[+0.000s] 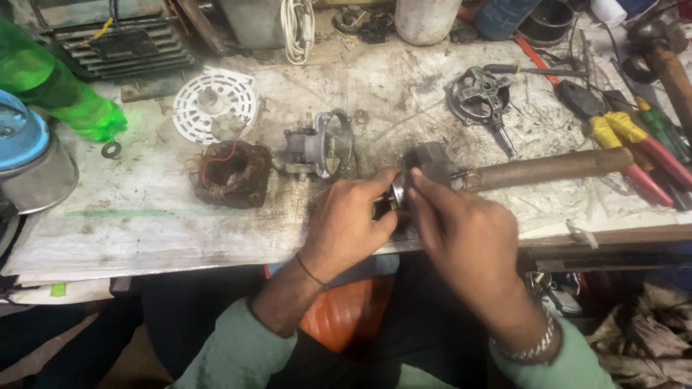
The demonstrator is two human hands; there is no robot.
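My left hand [347, 225] and my right hand [461, 234] meet at the near edge of a dirty workbench [144, 216]. Together they grip a small round metal part [398, 191], held upright between the fingertips; most of it is hidden by my fingers. Just behind my right hand lies a hammer [533, 169] with a grey head and a brown handle pointing right. Left of my hands stands a grey metal motor housing [321, 148], and further left a rusty wound coil with red wire [231, 173].
A white round plastic grille [215, 104] lies at the back left, near a green plastic bag [65, 94] and a blue-lidded pot [29, 155]. A dark metal bracket with shaft [479, 97] and pliers and screwdrivers [634, 144] lie at right.
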